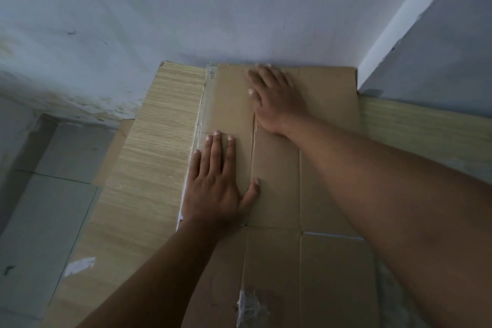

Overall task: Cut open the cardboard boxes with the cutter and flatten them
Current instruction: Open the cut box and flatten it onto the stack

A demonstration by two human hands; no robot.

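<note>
A brown cardboard box (327,157) lies flat on a light wooden table (149,168), its far edge against the wall. Creases and torn tape strips run across it. My left hand (218,184) presses palm down on the box's left part, fingers straight and spread. Farther off, my right hand (277,98) presses flat on the cardboard near the wall, fingers straight. No cutter shows in the view.
A pale wall (213,8) rises just behind the table, with a white corner strip (407,16) at the right. Left of the table are grey floor tiles (40,208) and another cardboard piece (111,152) under the table edge.
</note>
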